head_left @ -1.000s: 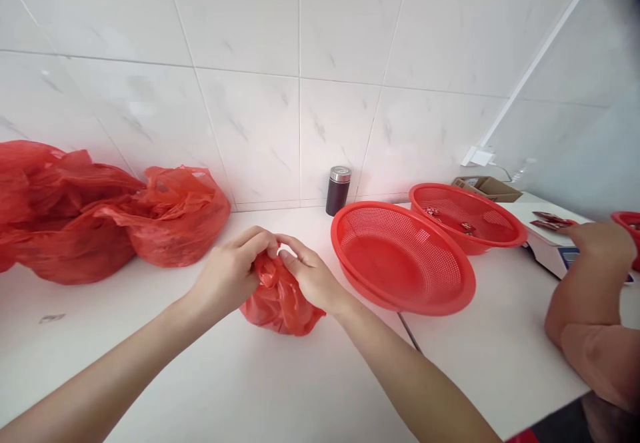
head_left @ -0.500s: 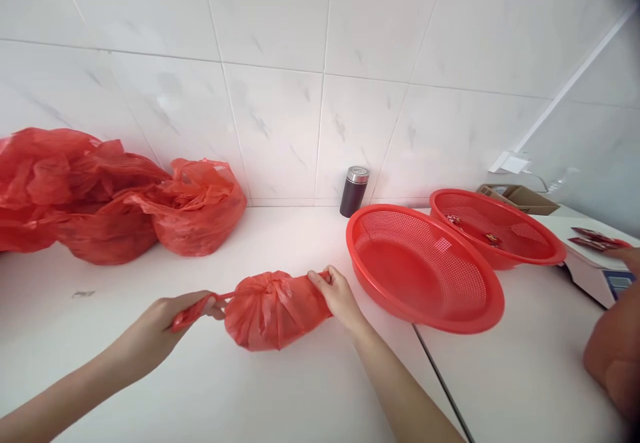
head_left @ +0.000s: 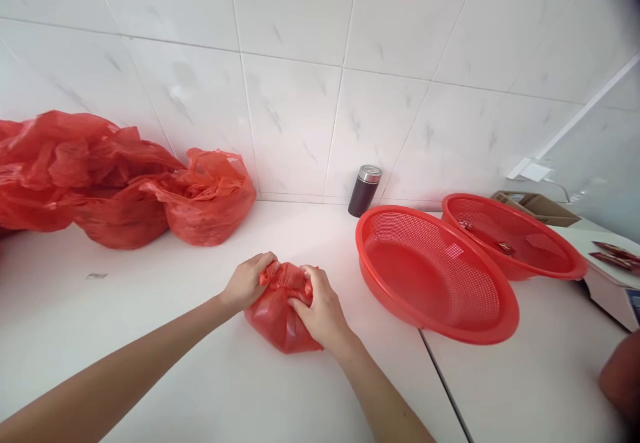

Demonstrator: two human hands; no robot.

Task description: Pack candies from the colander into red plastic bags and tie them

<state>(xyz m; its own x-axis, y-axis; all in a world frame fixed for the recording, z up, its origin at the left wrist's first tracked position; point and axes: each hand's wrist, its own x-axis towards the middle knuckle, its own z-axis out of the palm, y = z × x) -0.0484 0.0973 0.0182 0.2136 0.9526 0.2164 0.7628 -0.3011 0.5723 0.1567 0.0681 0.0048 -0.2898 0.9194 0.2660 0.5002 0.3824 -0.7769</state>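
Note:
A filled red plastic bag sits on the white table between my hands, its top gathered in folds. My left hand is closed on bunched plastic at the bag's upper left. On the other side, my right hand grips the bag's upper right, thumb pressed on the gathered part. What the bag contains is hidden. Just to the right stands a large red plastic basket with perforated sides and nothing visible inside.
Several full red bags line the wall at left. A dark thermos stands by the wall. Behind the near basket, a second red basket holds a few small packets. A scale, a cardboard box and another person's arm are at right.
My left hand has come in from the bag's left to its top, beside my right hand. The bag has turned more upright. The other person's hand has left the packets on the scale.

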